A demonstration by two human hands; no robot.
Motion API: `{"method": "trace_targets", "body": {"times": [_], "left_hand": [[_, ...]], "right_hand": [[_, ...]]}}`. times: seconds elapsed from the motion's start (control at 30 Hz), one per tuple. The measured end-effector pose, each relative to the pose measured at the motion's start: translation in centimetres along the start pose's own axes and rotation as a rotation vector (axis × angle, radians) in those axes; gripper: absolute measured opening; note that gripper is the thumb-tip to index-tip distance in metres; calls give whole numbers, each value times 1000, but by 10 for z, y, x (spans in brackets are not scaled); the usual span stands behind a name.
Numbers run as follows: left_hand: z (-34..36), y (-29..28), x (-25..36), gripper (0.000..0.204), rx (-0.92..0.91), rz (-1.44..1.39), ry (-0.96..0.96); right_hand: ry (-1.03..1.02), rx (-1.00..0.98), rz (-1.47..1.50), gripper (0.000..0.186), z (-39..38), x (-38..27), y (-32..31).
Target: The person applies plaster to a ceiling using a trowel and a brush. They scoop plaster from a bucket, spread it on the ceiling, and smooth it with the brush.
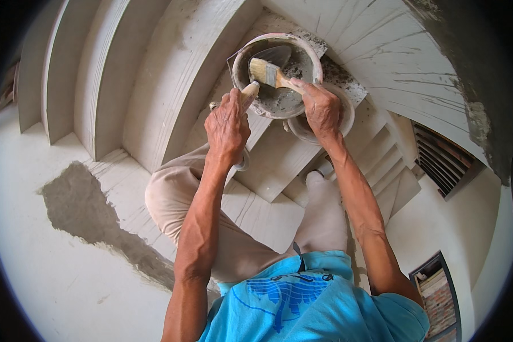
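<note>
Pinching one flat paintbrush (265,72) by its handle, the right hand (323,110) works at upper centre; the left hand (228,126) wraps around one tan-handled trowel (249,93). Both tools overlap one mortar bucket (318,64), upper centre; a second bucket (349,115), partly hidden, stands lower right of it.
</note>
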State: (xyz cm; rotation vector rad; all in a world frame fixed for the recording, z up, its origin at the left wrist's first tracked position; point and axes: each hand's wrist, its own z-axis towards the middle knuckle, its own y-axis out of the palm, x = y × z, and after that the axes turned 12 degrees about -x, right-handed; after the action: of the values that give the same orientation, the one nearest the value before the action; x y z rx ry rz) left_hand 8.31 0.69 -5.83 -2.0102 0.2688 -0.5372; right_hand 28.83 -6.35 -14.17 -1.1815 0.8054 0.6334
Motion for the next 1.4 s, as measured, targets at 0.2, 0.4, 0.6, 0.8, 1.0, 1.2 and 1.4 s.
{"method": "trace_targets", "body": {"times": [0.2,0.4,0.6,0.8,1.0,1.2,1.4], "left_hand": [[-2,0,-3,61,-25,-14,20],[-1,-4,-1,58,-109,47,-24],[2,-11,-2,54,-150,117,-19],[-1,-15,-4,56,-174,127,15],[-4,-16,-3,41,-94,124,81],[-2,-15,-7,38,-90,150,57],[0,-19,-7,50,-141,103,-3]], "right_hand": [[-69,38,50,36,2,-9,-5],[-92,-109,-107,38,6,7,-9],[-191,-246,-79,44,13,2,-28],[-186,-369,-44,46,26,23,-37],[-181,-333,19,43,23,27,-42],[-147,-359,25,44,23,21,-35],[-113,-268,19,47,21,31,-49]]}}
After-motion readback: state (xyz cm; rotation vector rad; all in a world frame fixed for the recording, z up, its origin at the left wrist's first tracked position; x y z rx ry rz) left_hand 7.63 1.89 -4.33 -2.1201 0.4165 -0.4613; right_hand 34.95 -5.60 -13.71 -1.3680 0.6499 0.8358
